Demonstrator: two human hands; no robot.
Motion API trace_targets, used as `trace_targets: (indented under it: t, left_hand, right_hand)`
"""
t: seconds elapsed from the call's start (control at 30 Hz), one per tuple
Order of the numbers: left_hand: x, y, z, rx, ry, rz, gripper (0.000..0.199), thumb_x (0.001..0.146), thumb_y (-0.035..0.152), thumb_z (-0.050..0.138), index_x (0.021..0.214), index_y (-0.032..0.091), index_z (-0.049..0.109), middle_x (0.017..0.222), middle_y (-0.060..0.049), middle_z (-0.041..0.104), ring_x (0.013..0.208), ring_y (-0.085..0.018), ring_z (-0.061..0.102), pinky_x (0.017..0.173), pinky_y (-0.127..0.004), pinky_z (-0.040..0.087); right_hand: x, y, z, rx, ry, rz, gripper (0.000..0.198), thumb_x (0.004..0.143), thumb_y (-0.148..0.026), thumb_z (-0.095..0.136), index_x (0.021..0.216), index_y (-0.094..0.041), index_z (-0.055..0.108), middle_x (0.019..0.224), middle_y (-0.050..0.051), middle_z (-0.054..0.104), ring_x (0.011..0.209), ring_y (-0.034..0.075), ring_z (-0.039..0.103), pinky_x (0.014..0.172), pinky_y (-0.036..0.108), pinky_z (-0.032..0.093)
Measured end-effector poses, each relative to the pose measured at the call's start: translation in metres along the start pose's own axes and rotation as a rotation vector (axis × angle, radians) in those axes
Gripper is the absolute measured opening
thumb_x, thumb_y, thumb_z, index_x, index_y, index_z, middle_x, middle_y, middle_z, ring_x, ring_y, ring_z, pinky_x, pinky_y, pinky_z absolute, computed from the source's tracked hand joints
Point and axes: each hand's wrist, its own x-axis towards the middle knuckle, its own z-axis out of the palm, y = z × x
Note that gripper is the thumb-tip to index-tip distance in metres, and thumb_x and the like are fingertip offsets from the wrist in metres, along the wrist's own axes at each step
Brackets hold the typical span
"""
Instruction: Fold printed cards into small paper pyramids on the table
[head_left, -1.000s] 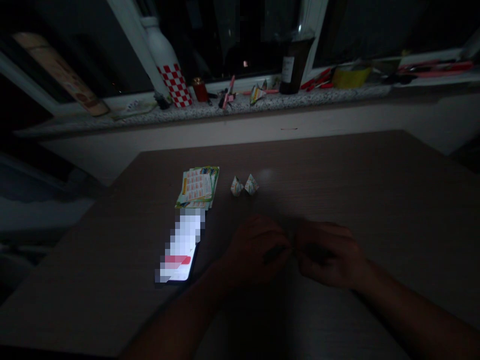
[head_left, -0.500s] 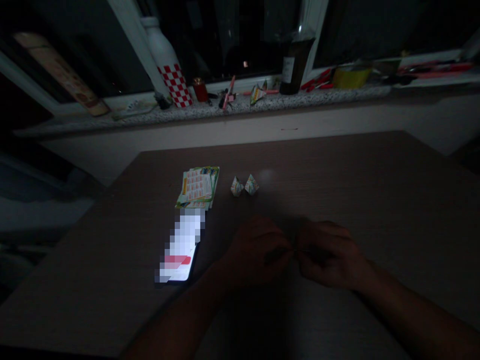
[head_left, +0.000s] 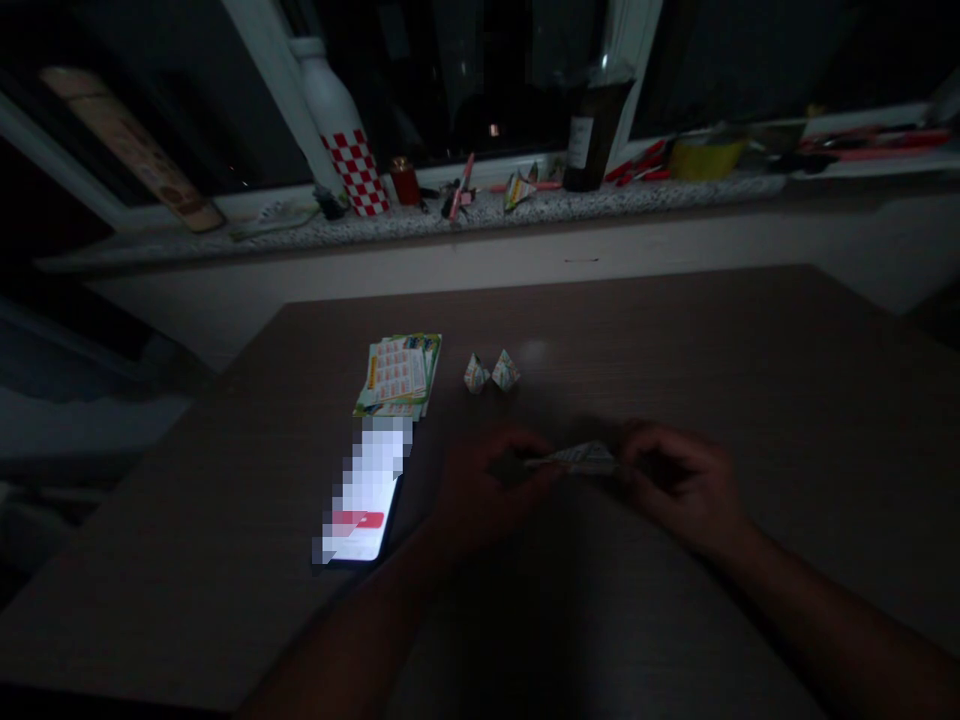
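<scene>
A small folded piece of printed paper [head_left: 589, 458] is stretched between my two hands above the dark table. My left hand [head_left: 499, 485] pinches its left end between thumb and fingers. At its right end, the fingertips of my right hand [head_left: 679, 482] close on the paper. Dim light hides the finer folds. Beyond my left hand stand two small folded paper shapes, one [head_left: 476, 374] beside the other [head_left: 505, 371], both pointed at the top. A stack of printed paper slips [head_left: 397, 375] lies to their left.
A lit phone [head_left: 364, 500] lies left of my left hand, its screen partly blurred out. Behind the table [head_left: 675, 330], a speckled windowsill [head_left: 427, 225] carries a red-and-white checked bottle [head_left: 351, 150], a small red jar [head_left: 405, 182], a dark bag [head_left: 589, 140] and a yellow container [head_left: 705, 157].
My hands have moved apart and slightly away from me. The folded paper, mostly hidden between my fingers before, now shows between them. The phone, slips and paper shapes stay in place.
</scene>
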Motion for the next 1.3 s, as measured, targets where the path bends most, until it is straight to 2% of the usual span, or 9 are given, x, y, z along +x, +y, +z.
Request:
trace_targets:
  t: [0.1, 0.2, 0.33, 0.47, 0.57, 0.8, 0.93, 1.17, 1.3]
  left_hand:
    - [-0.001, 0.001, 0.001, -0.017, 0.055, -0.028, 0.019, 0.071, 0.024, 0.072, 0.088, 0.019, 0.064, 0.08, 0.0, 0.069, 0.074, -0.014, 0.064, 0.067, -0.026, 0.052]
    - [-0.002, 0.003, 0.002, -0.003, 0.011, -0.005, 0.02, 0.07, 0.023, 0.073, 0.087, 0.019, 0.065, 0.08, -0.001, 0.07, 0.073, -0.015, 0.065, 0.066, -0.026, 0.053]
    - [-0.003, 0.004, 0.004, 0.034, -0.042, 0.035, 0.021, 0.068, 0.026, 0.075, 0.086, 0.02, 0.066, 0.08, -0.001, 0.072, 0.071, -0.015, 0.067, 0.069, -0.028, 0.054]
    - [-0.004, 0.006, 0.003, -0.005, -0.004, -0.003, 0.02, 0.071, 0.027, 0.073, 0.087, 0.019, 0.065, 0.078, -0.001, 0.072, 0.069, -0.015, 0.068, 0.065, -0.027, 0.055]
    - [-0.004, 0.007, 0.001, 0.012, 0.055, 0.047, 0.009, 0.076, 0.026, 0.069, 0.08, 0.019, 0.065, 0.077, 0.0, 0.071, 0.071, -0.014, 0.067, 0.067, -0.027, 0.055]
    - [-0.001, 0.007, -0.002, 0.036, -0.016, 0.136, 0.003, 0.079, 0.02, 0.065, 0.079, 0.019, 0.067, 0.076, 0.0, 0.07, 0.071, -0.012, 0.064, 0.068, -0.026, 0.051]
    - [0.001, 0.007, 0.0, -0.006, -0.05, 0.079, 0.004, 0.077, 0.02, 0.067, 0.081, 0.018, 0.067, 0.078, 0.0, 0.07, 0.071, -0.013, 0.064, 0.067, -0.025, 0.05]
    - [0.004, 0.01, 0.0, -0.074, -0.127, -0.101, 0.008, 0.071, 0.021, 0.072, 0.074, 0.017, 0.066, 0.072, 0.002, 0.066, 0.068, -0.012, 0.06, 0.065, -0.023, 0.047]
    - [0.005, 0.011, -0.001, -0.093, -0.205, -0.197, 0.01, 0.075, 0.026, 0.068, 0.074, 0.016, 0.065, 0.073, 0.002, 0.065, 0.069, -0.012, 0.058, 0.062, -0.021, 0.043]
  right_hand:
    - [0.001, 0.0, 0.003, -0.05, -0.049, -0.01, 0.009, 0.072, -0.01, 0.059, 0.075, -0.019, 0.057, 0.067, 0.001, 0.061, 0.06, 0.015, 0.059, 0.053, 0.025, 0.046]
    - [0.003, -0.004, 0.007, -0.081, -0.09, -0.028, 0.011, 0.072, -0.013, 0.064, 0.081, -0.017, 0.06, 0.071, 0.003, 0.065, 0.06, 0.016, 0.061, 0.053, 0.025, 0.047]
    - [0.004, -0.008, 0.011, -0.01, -0.145, -0.069, 0.008, 0.076, -0.013, 0.063, 0.083, -0.017, 0.064, 0.074, 0.005, 0.067, 0.063, 0.016, 0.064, 0.055, 0.027, 0.05]
    - [0.005, -0.008, 0.01, -0.018, -0.106, -0.076, 0.006, 0.076, -0.014, 0.064, 0.08, -0.017, 0.065, 0.07, 0.005, 0.068, 0.059, 0.016, 0.064, 0.052, 0.026, 0.05]
    - [0.005, -0.007, 0.009, -0.011, -0.087, -0.063, 0.006, 0.076, -0.014, 0.064, 0.081, -0.017, 0.065, 0.069, 0.005, 0.067, 0.058, 0.015, 0.063, 0.05, 0.025, 0.05]
    - [0.003, -0.009, 0.008, 0.017, -0.071, -0.077, 0.011, 0.074, -0.01, 0.065, 0.083, -0.016, 0.066, 0.071, 0.006, 0.067, 0.06, 0.015, 0.064, 0.052, 0.026, 0.05]
    - [0.004, -0.011, 0.009, 0.009, -0.067, -0.104, 0.012, 0.074, -0.009, 0.065, 0.084, -0.016, 0.067, 0.071, 0.005, 0.067, 0.06, 0.016, 0.064, 0.052, 0.026, 0.051]
    - [0.003, -0.01, 0.008, -0.021, -0.072, -0.131, 0.011, 0.075, -0.009, 0.066, 0.083, -0.017, 0.066, 0.071, 0.005, 0.067, 0.061, 0.016, 0.064, 0.052, 0.025, 0.051]
    - [0.002, -0.008, 0.008, -0.038, -0.073, -0.129, 0.011, 0.074, -0.009, 0.065, 0.082, -0.016, 0.066, 0.07, 0.006, 0.065, 0.06, 0.016, 0.063, 0.052, 0.026, 0.05]
